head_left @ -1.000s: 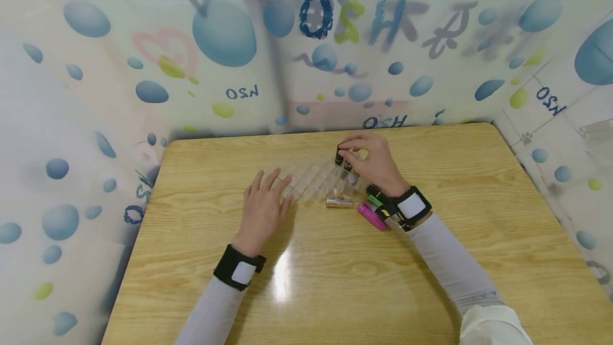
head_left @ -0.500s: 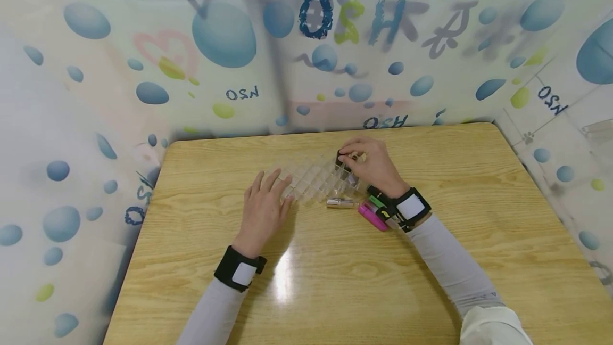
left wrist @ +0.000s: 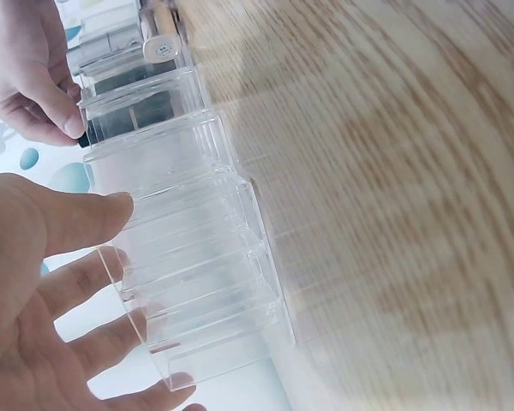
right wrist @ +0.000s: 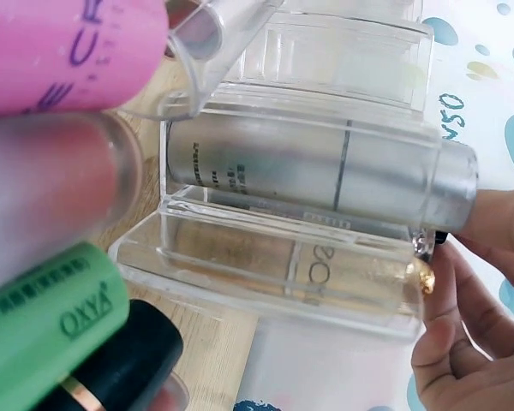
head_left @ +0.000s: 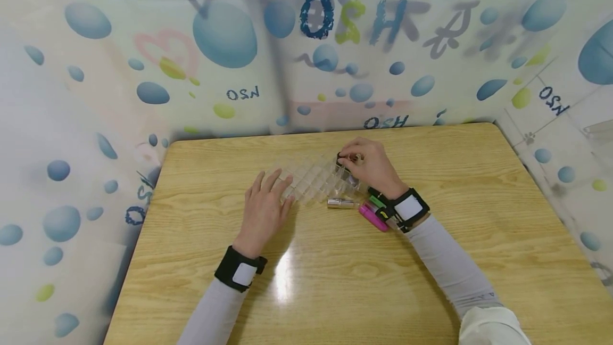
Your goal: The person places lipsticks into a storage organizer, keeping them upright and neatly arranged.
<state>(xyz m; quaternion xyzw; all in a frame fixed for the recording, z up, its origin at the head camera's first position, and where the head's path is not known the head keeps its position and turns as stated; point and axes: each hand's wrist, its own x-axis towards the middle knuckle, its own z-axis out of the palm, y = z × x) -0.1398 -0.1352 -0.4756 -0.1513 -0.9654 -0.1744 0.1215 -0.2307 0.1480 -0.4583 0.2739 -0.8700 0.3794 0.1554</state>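
A clear plastic lipstick organizer (head_left: 306, 180) with rows of compartments stands on the table. With thumb and fingertips my right hand (head_left: 375, 166) pinches the top of a black lipstick tube (head_left: 339, 161), most of it down inside a compartment near the right end. The dark tube body (left wrist: 146, 116) shows through the clear wall in the left wrist view. My left hand (head_left: 262, 209) rests at the organizer's left end, fingers spread, thumb and fingertips touching its rim. A silver tube (right wrist: 308, 171) and a gold-capped tube (right wrist: 343, 265) sit in neighbouring compartments.
In front of the organizer lies a silver lipstick (head_left: 341, 203). A pink tube (head_left: 372, 217), a green tube (head_left: 376, 202) and other cosmetics are clustered under my right wrist. The wooden table (head_left: 335, 292) meets a patterned wall covering (head_left: 191, 105) behind.
My right hand has come down slightly, and the black lipstick tube has sunk deeper into its compartment. The left hand stays where it was on the organizer.
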